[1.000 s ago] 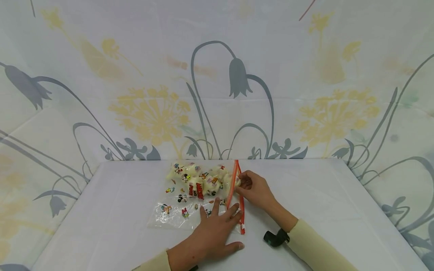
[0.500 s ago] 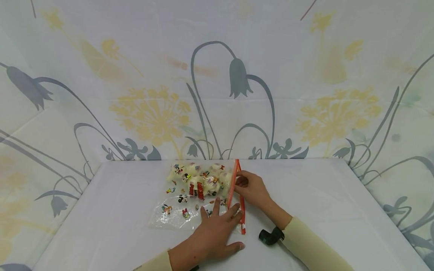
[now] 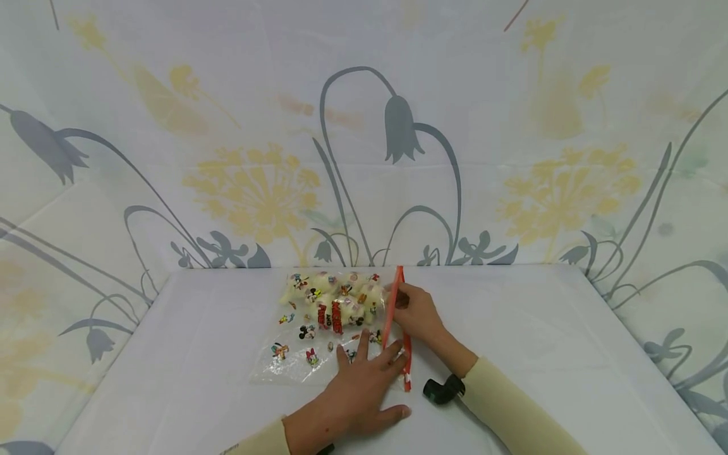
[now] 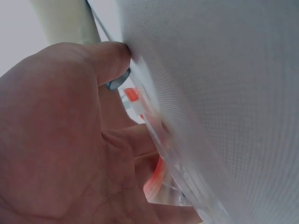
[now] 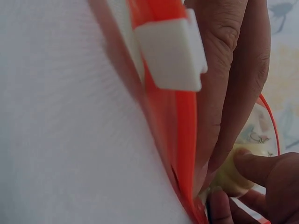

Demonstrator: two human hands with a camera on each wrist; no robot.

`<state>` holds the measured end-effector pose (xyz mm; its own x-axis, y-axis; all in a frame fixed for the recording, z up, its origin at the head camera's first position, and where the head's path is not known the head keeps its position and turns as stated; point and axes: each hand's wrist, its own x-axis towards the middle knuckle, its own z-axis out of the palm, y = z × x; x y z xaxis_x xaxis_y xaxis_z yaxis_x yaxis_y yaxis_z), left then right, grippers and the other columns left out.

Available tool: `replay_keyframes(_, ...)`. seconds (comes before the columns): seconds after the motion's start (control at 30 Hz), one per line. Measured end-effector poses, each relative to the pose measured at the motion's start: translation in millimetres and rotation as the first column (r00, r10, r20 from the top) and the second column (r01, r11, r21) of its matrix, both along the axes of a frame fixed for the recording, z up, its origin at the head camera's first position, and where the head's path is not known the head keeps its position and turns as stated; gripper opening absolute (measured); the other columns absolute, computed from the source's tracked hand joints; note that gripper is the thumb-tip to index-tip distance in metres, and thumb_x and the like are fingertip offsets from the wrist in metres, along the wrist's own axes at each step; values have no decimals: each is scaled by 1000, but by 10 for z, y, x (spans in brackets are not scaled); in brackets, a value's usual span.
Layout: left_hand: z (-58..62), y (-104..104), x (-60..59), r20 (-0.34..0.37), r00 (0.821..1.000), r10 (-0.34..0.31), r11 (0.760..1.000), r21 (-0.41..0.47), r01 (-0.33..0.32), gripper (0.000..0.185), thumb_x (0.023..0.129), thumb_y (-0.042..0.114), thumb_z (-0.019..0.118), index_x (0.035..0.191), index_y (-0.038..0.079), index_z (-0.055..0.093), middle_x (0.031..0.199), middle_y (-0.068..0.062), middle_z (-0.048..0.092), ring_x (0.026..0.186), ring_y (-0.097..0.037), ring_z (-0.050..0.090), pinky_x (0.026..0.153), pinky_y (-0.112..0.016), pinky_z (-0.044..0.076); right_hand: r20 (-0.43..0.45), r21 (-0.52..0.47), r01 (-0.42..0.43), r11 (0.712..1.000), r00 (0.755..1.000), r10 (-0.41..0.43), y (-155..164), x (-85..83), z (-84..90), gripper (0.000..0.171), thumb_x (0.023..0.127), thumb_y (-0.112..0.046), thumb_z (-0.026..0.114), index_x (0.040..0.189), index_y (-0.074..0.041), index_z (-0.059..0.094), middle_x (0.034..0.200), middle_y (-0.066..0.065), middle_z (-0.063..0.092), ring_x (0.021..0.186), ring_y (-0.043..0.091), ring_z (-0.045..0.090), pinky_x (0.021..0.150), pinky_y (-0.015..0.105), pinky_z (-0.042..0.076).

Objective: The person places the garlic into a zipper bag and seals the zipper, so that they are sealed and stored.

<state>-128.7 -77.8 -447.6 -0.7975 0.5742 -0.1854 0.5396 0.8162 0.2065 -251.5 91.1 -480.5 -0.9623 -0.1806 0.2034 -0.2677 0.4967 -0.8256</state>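
A clear zip bag (image 3: 287,370) printed with cartoon figures lies on the table, its orange-red zip edge (image 3: 392,309) facing right. Inside, toward its far side, sit several pale yellow rounded pieces (image 3: 304,289). My left hand (image 3: 361,388) rests on the near part of the bag with fingers spread; its fingers (image 5: 219,65) also show beside the zip and white slider (image 5: 169,53) in the right wrist view. My right hand (image 3: 422,316) is at the bag's mouth, fingertips hidden behind the zip edge. There it holds a pale yellow piece (image 5: 233,172) between thumb and fingers.
White cloth covers the table (image 3: 188,354). A flower-printed curtain (image 3: 364,189) stands behind and along both sides. A black wrist device (image 3: 443,390) sits at the right cuff, close to the table top.
My right hand has moved left, carrying the pale yellow piece further into the bag's mouth, where it shows less beyond the zip edge. My left hand stays in place.
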Motion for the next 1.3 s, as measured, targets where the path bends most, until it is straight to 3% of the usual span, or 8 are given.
replay_keyframes(0.4, -5, -9, 5, -29, 1000, -2, 1000, 4, 2, 82, 95, 73, 61, 164, 34, 42, 174, 13, 27, 156, -56, 21, 100, -87, 34, -1, 9, 14, 1000, 1000, -14, -59, -49, -53, 36, 87, 2, 71, 123, -4, 76, 96, 10, 75, 88, 22, 72, 77, 38, 61)
replay_keyframes(1.03, -8, -31, 31, -48, 999, -2, 1000, -1, 2, 83, 96, 74, 58, 165, 33, 40, 174, 12, 28, 156, -55, 21, 102, -87, 33, 31, 68, -71, 995, 997, 69, 100, 64, 4, 31, 98, -10, 73, 128, -2, 73, 110, 10, 77, 98, 21, 72, 89, 42, 60)
replay_keyframes(1.3, -23, -35, 31, -56, 998, -2, 1000, -3, 2, 83, 96, 76, 57, 165, 34, 39, 174, 12, 28, 157, -55, 21, 102, -86, 33, 28, 41, -111, 993, 994, 110, 149, 72, 1, 31, 98, -10, 73, 128, -1, 73, 113, 12, 77, 101, 24, 74, 92, 43, 61)
